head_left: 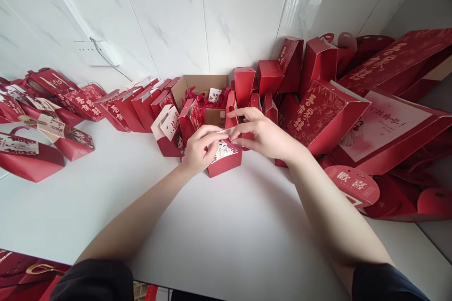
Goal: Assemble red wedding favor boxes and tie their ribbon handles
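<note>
A small red gift box with a white printed panel on its front stands on the white table, in the middle of the view. My left hand is closed at its top left edge, thumb in front and fingers behind. On the top right, my right hand pinches the same edge, its index finger raised and stretched to the left. The fingers partly cover the top of the box. Just behind it are an upright red box and a cardboard carton holding red ribbons and a white tag.
Several red boxes stand in a row to the left, and more red bags lie at the far left. Large red gift bags crowd the right side. A tiled wall with a socket and cable backs the table.
</note>
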